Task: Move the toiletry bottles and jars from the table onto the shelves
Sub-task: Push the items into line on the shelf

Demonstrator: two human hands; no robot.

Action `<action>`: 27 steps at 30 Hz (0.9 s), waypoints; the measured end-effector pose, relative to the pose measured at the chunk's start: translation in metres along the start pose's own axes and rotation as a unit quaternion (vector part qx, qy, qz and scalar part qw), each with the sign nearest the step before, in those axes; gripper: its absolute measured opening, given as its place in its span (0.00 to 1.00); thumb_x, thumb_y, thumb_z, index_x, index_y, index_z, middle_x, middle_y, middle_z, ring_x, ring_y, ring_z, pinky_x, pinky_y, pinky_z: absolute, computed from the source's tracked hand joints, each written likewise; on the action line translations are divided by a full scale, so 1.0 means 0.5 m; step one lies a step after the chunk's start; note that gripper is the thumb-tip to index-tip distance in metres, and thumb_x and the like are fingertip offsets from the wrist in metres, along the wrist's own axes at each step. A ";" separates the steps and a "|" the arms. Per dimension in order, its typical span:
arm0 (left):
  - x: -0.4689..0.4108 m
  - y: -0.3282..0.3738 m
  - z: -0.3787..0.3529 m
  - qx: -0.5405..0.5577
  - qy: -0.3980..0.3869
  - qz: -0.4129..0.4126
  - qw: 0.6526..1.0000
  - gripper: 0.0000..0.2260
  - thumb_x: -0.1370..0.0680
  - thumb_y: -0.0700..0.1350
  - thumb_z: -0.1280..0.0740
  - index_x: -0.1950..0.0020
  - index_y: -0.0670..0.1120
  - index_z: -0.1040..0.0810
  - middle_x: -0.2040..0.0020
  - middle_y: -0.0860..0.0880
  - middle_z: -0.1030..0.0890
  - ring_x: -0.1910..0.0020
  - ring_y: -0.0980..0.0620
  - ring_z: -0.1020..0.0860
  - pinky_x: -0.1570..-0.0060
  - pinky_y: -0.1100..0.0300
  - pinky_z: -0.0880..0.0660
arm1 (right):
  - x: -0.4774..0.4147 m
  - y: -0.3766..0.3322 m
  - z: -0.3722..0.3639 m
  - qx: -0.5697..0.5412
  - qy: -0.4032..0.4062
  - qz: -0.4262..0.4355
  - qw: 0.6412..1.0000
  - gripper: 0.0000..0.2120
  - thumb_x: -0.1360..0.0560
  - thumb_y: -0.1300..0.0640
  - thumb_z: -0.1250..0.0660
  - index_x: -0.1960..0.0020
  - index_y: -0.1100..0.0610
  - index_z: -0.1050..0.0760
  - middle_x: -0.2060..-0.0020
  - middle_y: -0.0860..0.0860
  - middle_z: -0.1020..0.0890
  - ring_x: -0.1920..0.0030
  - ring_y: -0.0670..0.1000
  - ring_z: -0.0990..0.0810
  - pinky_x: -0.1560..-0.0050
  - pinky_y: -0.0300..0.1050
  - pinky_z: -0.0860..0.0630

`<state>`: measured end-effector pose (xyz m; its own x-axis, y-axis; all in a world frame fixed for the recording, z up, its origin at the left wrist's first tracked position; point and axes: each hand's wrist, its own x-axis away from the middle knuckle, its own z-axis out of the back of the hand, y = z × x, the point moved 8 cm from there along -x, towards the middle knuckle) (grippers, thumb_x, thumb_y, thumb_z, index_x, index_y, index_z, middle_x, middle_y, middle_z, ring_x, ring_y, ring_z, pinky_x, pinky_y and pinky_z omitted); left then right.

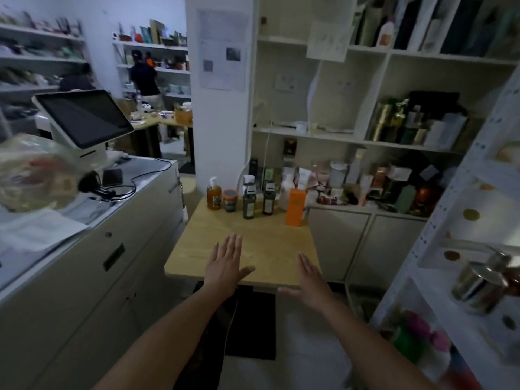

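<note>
A small wooden table (253, 249) stands ahead of me. Along its far edge stand an amber pump bottle (213, 195), a short jar with a dark lid (230, 200), two dark green bottles (249, 202) (268, 199), a white bottle (286, 194) and an orange box (296, 207). My left hand (226, 263) lies flat over the table's near part, fingers straight, holding nothing. My right hand (311, 280) hovers flat at the table's near right corner, also holding nothing. White shelves (323, 133) rise behind the table.
A white counter (84, 235) with a tilted screen (84, 116) and cables runs along the left. Crowded shelf compartments with bottles and boxes fill the right. A white rack (464, 220) with tins stands at near right. A person stands at far shelves.
</note>
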<state>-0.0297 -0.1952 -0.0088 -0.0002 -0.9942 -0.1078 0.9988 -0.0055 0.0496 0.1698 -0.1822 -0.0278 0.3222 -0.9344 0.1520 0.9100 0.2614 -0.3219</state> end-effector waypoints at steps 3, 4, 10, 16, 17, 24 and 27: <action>-0.042 -0.024 -0.041 0.012 -0.023 0.033 0.999 0.38 0.22 0.66 0.52 0.23 0.45 0.64 0.22 0.47 0.61 0.23 0.49 0.60 0.24 0.51 0.58 | -0.082 0.014 0.001 -0.009 0.005 -0.002 1.000 0.50 0.28 0.35 0.38 0.24 0.58 0.64 0.23 0.52 0.60 0.23 0.52 0.56 0.25 0.48 0.50; -0.052 -0.035 -0.056 0.009 -0.035 0.041 0.999 0.38 0.22 0.66 0.53 0.23 0.45 0.64 0.22 0.47 0.61 0.23 0.49 0.60 0.24 0.51 0.58 | -0.106 0.010 -0.009 -0.019 -0.006 0.000 1.000 0.50 0.28 0.35 0.38 0.24 0.58 0.64 0.23 0.52 0.60 0.23 0.53 0.55 0.25 0.48 0.49; -0.189 -0.106 -0.082 0.021 -0.035 0.089 0.995 0.40 0.23 0.67 0.51 0.23 0.44 0.64 0.22 0.47 0.60 0.23 0.48 0.59 0.25 0.50 0.57 | -0.264 -0.035 -0.032 -0.032 -0.047 0.030 0.998 0.51 0.29 0.34 0.37 0.24 0.56 0.65 0.23 0.50 0.60 0.23 0.52 0.55 0.26 0.47 0.47; -0.384 -0.173 -0.114 0.030 -0.024 0.094 0.995 0.40 0.23 0.66 0.48 0.23 0.44 0.64 0.22 0.46 0.60 0.23 0.47 0.60 0.25 0.50 0.58 | -0.468 -0.045 -0.006 -0.046 -0.060 0.028 0.997 0.51 0.29 0.34 0.37 0.24 0.57 0.64 0.23 0.50 0.60 0.23 0.51 0.57 0.25 0.48 0.48; -0.422 -0.181 -0.117 0.036 -0.022 0.091 0.995 0.41 0.23 0.66 0.47 0.23 0.44 0.64 0.22 0.46 0.61 0.23 0.47 0.60 0.26 0.50 0.58 | -0.501 -0.040 -0.001 -0.043 -0.057 0.024 0.997 0.51 0.29 0.34 0.37 0.24 0.57 0.64 0.23 0.51 0.61 0.23 0.51 0.57 0.25 0.48 0.49; -0.692 -0.221 -0.104 0.072 0.002 0.061 0.996 0.42 0.23 0.63 0.42 0.24 0.45 0.64 0.22 0.46 0.61 0.23 0.47 0.61 0.24 0.49 0.56 | -0.718 -0.022 0.059 -0.112 -0.004 -0.021 0.993 0.52 0.30 0.35 0.34 0.23 0.55 0.64 0.23 0.50 0.59 0.23 0.53 0.54 0.26 0.49 0.45; -0.740 -0.219 -0.154 0.087 -0.036 0.059 0.994 0.42 0.23 0.63 0.42 0.23 0.44 0.64 0.22 0.46 0.61 0.23 0.47 0.60 0.24 0.48 0.54 | -0.769 -0.010 0.033 -0.119 -0.033 -0.035 0.992 0.53 0.30 0.37 0.32 0.23 0.55 0.64 0.23 0.50 0.60 0.23 0.54 0.55 0.27 0.48 0.47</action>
<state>-0.1352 0.1816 -0.0508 0.1069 -0.9941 -0.0203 0.9684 0.0995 0.2287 0.0458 0.1799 -0.0695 0.2845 -0.9280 0.2407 0.8461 0.1250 -0.5182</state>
